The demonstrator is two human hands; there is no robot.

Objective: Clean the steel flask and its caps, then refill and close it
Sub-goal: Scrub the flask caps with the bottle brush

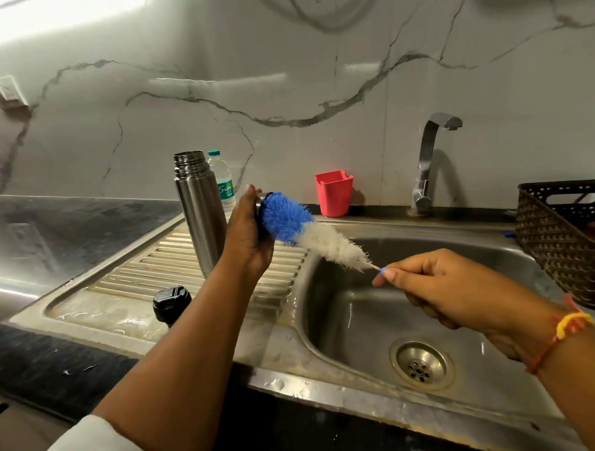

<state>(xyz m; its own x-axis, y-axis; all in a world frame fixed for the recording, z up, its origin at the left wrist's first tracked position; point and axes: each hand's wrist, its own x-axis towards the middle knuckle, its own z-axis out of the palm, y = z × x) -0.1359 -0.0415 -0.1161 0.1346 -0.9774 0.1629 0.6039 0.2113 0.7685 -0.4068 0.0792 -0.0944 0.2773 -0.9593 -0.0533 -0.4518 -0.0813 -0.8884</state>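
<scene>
Left forearm and hand [247, 233] reach up from the lower edge to mid-frame over a wet steel sink [317, 391]. The fingers are curled round a small steel cap [258, 205], mostly hidden, with the blue end of a bottle brush [289, 221] pushed into it. The right hand [435, 291], right of centre, pinches the tip of the brush's thin stem. The steel flask [197, 205] stands upright and uncapped on the ribbed drainboard [146, 270], just left of the left hand, and a black inner cap [171, 303] lies lower left. The wet cap looks light, rigid and likely slippery, so it is best cupped round its wall. The bristles are soft and the stem probably bends. The tall, narrow flask could tip on the ribs and should be gripped around mid-body.
</scene>
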